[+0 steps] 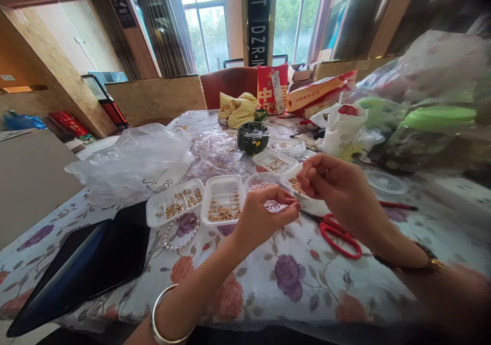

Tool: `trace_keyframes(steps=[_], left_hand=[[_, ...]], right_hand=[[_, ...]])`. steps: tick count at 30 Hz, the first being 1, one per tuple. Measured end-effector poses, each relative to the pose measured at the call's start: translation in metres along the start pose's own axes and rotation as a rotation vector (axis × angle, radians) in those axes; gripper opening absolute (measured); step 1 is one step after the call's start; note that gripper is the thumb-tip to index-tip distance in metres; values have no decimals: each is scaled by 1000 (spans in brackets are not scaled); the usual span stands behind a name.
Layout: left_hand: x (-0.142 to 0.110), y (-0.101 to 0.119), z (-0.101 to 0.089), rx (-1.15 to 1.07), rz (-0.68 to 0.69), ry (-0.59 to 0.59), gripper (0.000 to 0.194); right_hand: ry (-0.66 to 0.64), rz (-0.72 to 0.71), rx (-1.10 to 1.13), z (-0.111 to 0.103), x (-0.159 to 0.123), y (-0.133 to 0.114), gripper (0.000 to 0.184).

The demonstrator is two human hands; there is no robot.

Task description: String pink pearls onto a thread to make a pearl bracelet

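Observation:
My left hand [264, 214] is closed in a pinch in front of a round tub of pink beads [274, 205]. What its fingertips hold, if anything, is too small to make out. Higher and to the right, my right hand [332, 184] is also pinched, near a small tray of gold beads [297, 185] that it partly hides. Left of my left hand are a white tray of gold beads [224, 212] and a divided tray with gold pieces [178, 204]. A pearl-like bead bracelet [180, 246] lies on the cloth. Red-handled scissors [339, 235] rest below my right hand.
A black folded case [92, 263] lies at the left, with a clear plastic bag [130, 155] behind it. Toward the back stand a dark green woven bowl [253, 136] and a yellow cloth [238, 107]. Plastic bags and a green-lidded jar [437, 130] crowd the right.

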State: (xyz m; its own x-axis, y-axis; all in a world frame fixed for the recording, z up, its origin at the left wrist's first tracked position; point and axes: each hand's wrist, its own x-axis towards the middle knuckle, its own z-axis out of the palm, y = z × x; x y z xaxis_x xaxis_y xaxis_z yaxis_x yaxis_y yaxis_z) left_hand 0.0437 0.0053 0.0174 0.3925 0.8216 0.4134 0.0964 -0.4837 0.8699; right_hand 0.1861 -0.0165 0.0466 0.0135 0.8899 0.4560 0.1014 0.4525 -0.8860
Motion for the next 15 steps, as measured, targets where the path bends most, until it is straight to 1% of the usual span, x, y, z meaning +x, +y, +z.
trace_keyframes(steps=[4, 7, 15], left_hand=[[0, 1, 0, -14, -38, -21, 12], [1, 3, -1, -28, -53, -20, 12], [0, -1, -1, -168, -111, -102, 21]], right_hand=[[12, 4, -29, -1, 0, -1, 19], [22, -1, -8, -2, 0, -1, 20], [37, 24, 35, -3, 2, -2, 22]])
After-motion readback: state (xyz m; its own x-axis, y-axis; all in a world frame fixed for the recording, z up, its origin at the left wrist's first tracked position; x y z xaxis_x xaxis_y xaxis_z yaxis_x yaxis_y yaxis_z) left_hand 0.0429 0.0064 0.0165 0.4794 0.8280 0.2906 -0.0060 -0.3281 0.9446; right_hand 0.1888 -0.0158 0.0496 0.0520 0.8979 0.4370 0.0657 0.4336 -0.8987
